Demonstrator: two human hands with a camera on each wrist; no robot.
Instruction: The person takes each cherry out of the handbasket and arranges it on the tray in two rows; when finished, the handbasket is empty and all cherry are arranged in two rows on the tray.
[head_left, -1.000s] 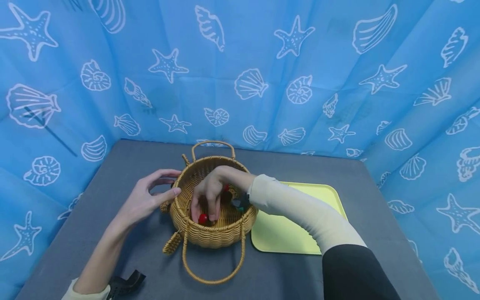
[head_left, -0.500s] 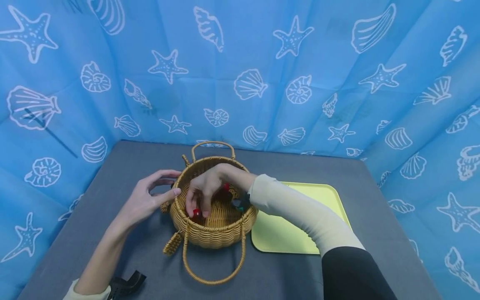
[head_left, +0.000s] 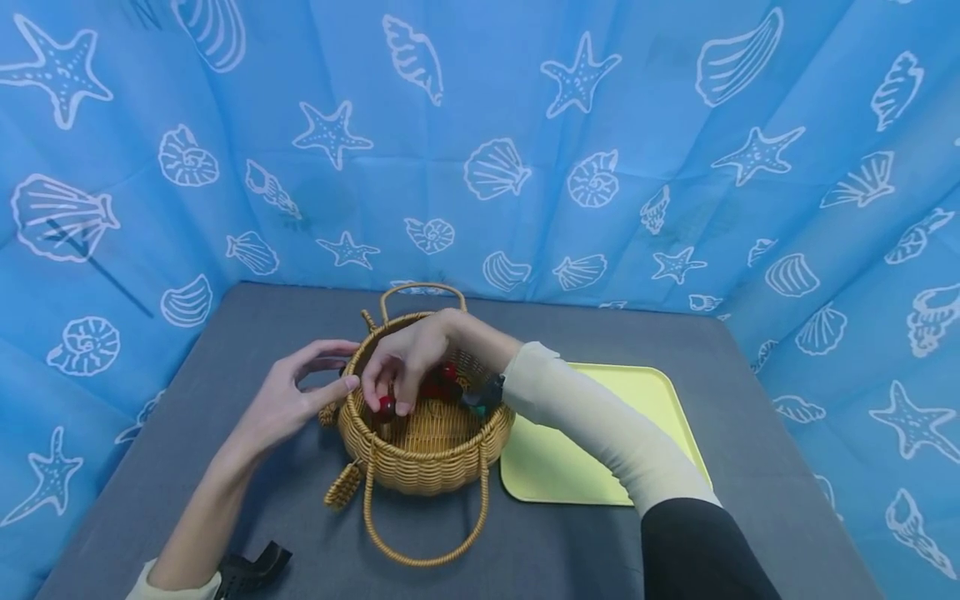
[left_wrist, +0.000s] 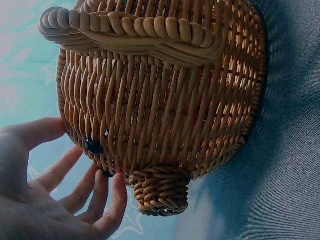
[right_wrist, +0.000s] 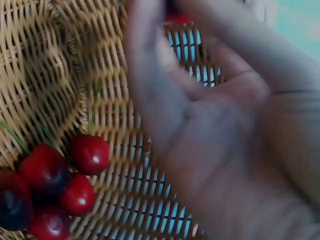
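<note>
A round wicker basket point(head_left: 427, 477) with two loop handles stands mid-table. Inside it my right hand point(head_left: 416, 354) pinches a dark red cherry point(head_left: 386, 407) between thumb and fingertips, near the basket's left wall. Several more cherries point(right_wrist: 89, 154), some with green stems, lie in a cluster on the woven bottom in the right wrist view. From the left, my left hand point(head_left: 296, 390) touches the basket's outside, thumb and fingers spread. The left wrist view has its fingertips beside a black bead point(left_wrist: 93, 146) and a short woven snout point(left_wrist: 160, 191).
A yellow tray point(head_left: 570, 467) lies right of the basket, partly under my right sleeve point(head_left: 600, 429). One handle point(head_left: 427, 560) rests toward the front of the grey table point(head_left: 570, 554). A blue shell-print curtain point(head_left: 510, 225) hangs behind and at both sides.
My right hand has brought the cherry up and leftward from the basket's front part. The left hand keeps its place at the basket's side.
</note>
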